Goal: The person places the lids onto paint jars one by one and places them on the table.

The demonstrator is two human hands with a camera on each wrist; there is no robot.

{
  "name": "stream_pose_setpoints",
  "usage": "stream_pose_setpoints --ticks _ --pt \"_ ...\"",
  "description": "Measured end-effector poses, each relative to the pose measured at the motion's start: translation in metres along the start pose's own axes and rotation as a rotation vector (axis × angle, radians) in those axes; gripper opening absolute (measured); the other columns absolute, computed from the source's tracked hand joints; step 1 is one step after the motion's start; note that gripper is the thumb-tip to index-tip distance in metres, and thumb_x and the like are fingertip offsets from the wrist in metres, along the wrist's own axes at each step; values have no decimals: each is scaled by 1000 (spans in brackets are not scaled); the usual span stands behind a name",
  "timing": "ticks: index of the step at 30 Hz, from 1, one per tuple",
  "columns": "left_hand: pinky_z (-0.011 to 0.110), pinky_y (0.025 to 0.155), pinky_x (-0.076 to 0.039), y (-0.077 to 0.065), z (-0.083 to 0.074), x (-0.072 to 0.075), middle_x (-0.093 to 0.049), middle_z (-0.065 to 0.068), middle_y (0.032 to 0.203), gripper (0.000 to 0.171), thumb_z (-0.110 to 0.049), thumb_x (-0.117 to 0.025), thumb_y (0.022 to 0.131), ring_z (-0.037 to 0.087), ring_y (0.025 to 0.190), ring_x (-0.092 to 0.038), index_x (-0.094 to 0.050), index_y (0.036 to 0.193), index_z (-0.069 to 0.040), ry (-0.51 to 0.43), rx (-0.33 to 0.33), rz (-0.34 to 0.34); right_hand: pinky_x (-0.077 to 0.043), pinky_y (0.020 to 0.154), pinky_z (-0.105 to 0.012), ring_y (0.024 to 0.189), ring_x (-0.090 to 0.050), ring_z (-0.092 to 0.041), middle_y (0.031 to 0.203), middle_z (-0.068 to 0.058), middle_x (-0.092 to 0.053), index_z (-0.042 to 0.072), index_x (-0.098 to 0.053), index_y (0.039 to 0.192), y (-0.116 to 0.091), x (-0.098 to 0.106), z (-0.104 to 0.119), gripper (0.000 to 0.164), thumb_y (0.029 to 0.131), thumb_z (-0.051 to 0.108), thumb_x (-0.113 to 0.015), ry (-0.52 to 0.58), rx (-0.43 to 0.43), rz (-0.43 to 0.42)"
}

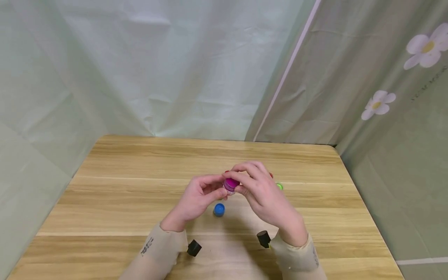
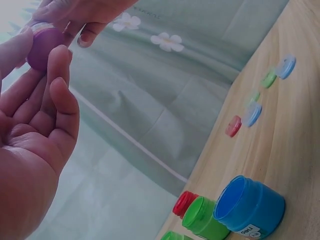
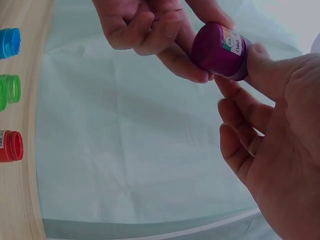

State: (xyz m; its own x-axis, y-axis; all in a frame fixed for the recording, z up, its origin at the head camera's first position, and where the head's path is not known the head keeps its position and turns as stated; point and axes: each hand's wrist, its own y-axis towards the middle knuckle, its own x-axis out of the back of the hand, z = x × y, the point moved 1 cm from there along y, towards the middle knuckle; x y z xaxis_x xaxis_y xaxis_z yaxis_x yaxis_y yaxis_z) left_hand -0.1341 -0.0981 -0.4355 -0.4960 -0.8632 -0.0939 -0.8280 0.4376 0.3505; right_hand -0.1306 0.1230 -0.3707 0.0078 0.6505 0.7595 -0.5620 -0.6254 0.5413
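Observation:
Both hands hold a small purple paint jar (image 1: 229,189) up above the table. My left hand (image 1: 196,198) grips its body from the left, thumb on the near side. My right hand (image 1: 264,194) comes from the right, its thumb and fingers pinching round the upper end of the jar. A white label shows on the purple jar (image 3: 220,52) in the right wrist view. Below the hands, an uncapped blue jar (image 1: 219,210) stands on the table. Next to it in the left wrist view are open green (image 2: 205,220) and red (image 2: 185,204) jars.
Several loose lids lie on the wooden table (image 1: 115,194), among them a red lid (image 2: 233,126), a blue lid (image 2: 252,114) and a green lid (image 2: 269,78). A pale curtain (image 1: 196,77) hangs behind and beside the table. Black wrist cameras (image 1: 194,247) sit below both hands.

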Motion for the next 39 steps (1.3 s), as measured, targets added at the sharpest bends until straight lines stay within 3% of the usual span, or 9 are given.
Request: stream_pose_setpoints --ticks 9,14,21,29,34,39 --pt "28 76 -56 -1 1 0 -76 1 95 35 -15 -83 96 18 84 -69 -75 124 5 104 12 -80 -44 106 -46 121 -54 -26 127 0 -66 16 -72 122 0 -1 -1 46 104 55 -56 -46 -94 -21" --pt "24 69 -53 -1 0 -1 -75 0 92 36 -13 -84 95 15 79 -66 -75 123 6 98 28 -102 -47 101 -43 116 -54 -24 119 3 -67 15 -71 113 1 -3 0 49 99 61 -61 -56 -157 -46" --pt "23 50 -35 -1 0 -1 -71 4 78 35 -13 -87 92 15 70 -62 -78 122 2 135 29 -115 -48 91 -39 107 -55 -20 107 8 -67 16 -71 103 1 -4 2 36 93 49 -82 -67 -208 -69" --pt "26 47 -35 -1 -2 -3 -67 5 69 32 -12 -91 88 15 63 -60 -81 117 0 228 -47 -152 -51 92 -40 106 -56 -21 104 5 -68 14 -73 104 1 -7 4 36 90 44 -87 -104 -219 -88" --pt "26 46 -35 0 -4 -5 -66 0 66 32 -4 -92 83 15 60 -59 -83 114 -6 304 -45 -209 -53 91 -40 106 -57 -22 103 4 -70 12 -74 103 2 -9 5 38 86 43 -91 -111 -231 -121" --pt "26 46 -37 -1 -5 -5 -67 -1 67 34 -1 -92 82 17 61 -59 -84 115 -5 341 -50 -226 -52 93 -40 105 -59 -24 100 2 -71 10 -75 101 3 -12 8 39 85 41 -92 -137 -240 -144"
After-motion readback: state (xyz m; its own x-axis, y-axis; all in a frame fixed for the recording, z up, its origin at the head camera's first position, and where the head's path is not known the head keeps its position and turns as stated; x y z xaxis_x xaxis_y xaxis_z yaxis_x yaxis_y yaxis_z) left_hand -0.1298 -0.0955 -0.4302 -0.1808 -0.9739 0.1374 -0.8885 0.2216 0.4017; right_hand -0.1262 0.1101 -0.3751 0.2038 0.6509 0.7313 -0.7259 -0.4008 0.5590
